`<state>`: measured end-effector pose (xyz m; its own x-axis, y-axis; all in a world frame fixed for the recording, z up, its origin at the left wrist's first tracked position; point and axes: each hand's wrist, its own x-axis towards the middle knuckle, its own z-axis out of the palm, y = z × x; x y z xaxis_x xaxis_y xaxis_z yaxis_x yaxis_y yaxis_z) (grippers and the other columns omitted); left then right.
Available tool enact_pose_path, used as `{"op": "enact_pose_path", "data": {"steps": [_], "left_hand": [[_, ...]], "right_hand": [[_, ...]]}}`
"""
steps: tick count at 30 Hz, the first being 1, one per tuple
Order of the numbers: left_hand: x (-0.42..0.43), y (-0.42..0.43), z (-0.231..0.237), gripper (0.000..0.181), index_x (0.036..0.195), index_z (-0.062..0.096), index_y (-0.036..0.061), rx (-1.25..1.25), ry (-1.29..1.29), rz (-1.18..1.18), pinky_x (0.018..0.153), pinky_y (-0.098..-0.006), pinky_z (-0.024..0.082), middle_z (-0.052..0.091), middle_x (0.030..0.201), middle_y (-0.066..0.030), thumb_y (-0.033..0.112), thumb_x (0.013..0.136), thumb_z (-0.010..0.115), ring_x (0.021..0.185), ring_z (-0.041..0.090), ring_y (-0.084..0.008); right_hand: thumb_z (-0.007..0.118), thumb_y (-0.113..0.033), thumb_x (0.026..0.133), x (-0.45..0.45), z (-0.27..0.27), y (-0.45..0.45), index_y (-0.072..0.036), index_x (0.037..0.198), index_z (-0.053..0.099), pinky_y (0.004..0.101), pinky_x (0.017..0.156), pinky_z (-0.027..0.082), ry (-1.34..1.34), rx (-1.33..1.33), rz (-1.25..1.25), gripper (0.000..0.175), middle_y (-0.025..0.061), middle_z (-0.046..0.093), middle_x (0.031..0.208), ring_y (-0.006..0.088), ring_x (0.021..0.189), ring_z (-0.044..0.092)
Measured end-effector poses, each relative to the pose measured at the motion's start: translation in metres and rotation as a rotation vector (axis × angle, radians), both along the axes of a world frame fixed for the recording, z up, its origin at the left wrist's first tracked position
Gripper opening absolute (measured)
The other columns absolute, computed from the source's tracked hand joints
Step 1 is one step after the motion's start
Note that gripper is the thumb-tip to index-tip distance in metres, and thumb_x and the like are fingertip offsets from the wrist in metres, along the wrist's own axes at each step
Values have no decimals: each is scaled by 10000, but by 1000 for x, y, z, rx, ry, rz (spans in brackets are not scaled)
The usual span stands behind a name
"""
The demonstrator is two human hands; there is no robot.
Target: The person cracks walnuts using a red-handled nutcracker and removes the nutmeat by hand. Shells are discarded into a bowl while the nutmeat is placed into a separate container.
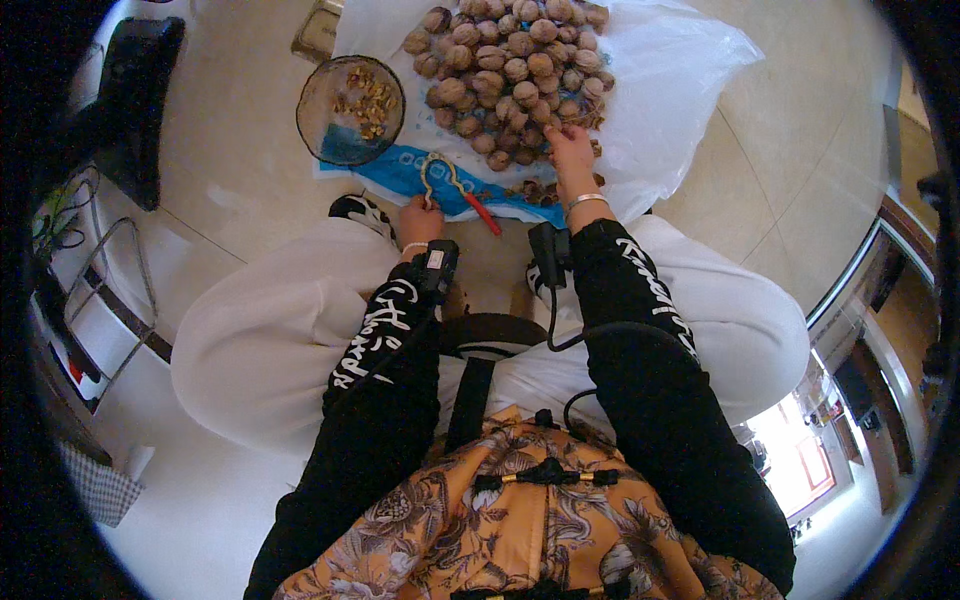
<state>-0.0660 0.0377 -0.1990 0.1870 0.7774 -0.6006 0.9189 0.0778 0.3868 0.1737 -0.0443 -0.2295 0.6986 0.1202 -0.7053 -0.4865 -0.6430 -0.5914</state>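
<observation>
My left hand (421, 221) grips one handle of a nutcracker (437, 159) with serrated, curved jaws. Its other handle, covered in red, points down and to the right, clear of my fingers. At the lower right edge of a large pile of whole walnuts (517, 69) is my right hand (571, 154), fingertips against the nuts. Whether a walnut is pinched there cannot be made out. Broken walnut shells (541, 192) lie just below that hand. A glass bowl (304, 105) with walnut kernels (367, 101) in it stands left of the pile.
A white and blue plastic bag (664, 97) is spread under the walnuts on the tiled floor (787, 157). Above the bowl sits a small box-like container (319, 31). A black object (135, 112) and looped cables (139, 262) are at far left. My bent knees flank the bag's near edge.
</observation>
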Motion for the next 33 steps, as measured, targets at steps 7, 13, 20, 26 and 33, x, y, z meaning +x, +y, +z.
{"op": "enact_pose_path", "data": {"steps": [7,13,20,26,33], "left_hand": [[-7,5,-9,136,839,540,23,-266,-138,89,515,-384,428,573,709,-175,91,721,532,608,557,-312],[1,11,13,151,855,527,37,-474,-184,259,465,-316,402,544,660,-94,46,706,509,543,532,-184],[4,14,13,180,884,511,29,-526,-127,431,465,-319,414,543,685,-103,25,704,517,522,528,-199],[1,13,12,182,879,497,47,-570,-137,390,461,-314,405,536,692,-92,19,702,528,534,534,-190],[-2,14,5,101,880,538,95,-594,-227,335,405,-308,415,588,706,-74,140,794,509,511,544,-190]], "right_hand": [[637,-196,755,17,51,-20,-46,1022,433,242,505,451,81,234,-317,368,107,554,835,151,644,562],[597,-177,788,20,66,-29,-82,1113,351,234,519,468,-27,403,-545,419,91,532,804,144,607,545],[532,-18,746,19,55,-27,-43,1074,442,252,472,468,-159,415,-639,342,100,529,792,151,581,543],[559,-45,753,15,53,-27,-17,1065,462,244,480,471,-145,342,-651,328,98,519,874,146,624,531],[571,-148,801,23,50,-35,-40,1058,480,244,604,482,-79,298,-522,293,59,515,905,126,674,517]]}}
